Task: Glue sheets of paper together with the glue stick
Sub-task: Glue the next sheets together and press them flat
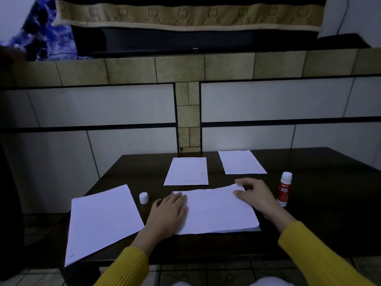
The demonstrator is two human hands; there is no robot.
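A stack of white paper sheets (218,213) lies in front of me on the dark table (321,213). My left hand (170,213) rests flat on the stack's left edge, fingers together. My right hand (252,194) pinches the far right corner of the top sheet, which is lifted slightly. A red and white glue stick (285,188) stands upright just right of my right hand, uncapped. Its white cap (143,197) stands left of my left hand.
A larger white sheet (101,221) lies at the left and overhangs the table's front edge. Two smaller sheets lie farther back, one in the middle (186,171) and one at the right (241,162). A tiled wall rises behind the table.
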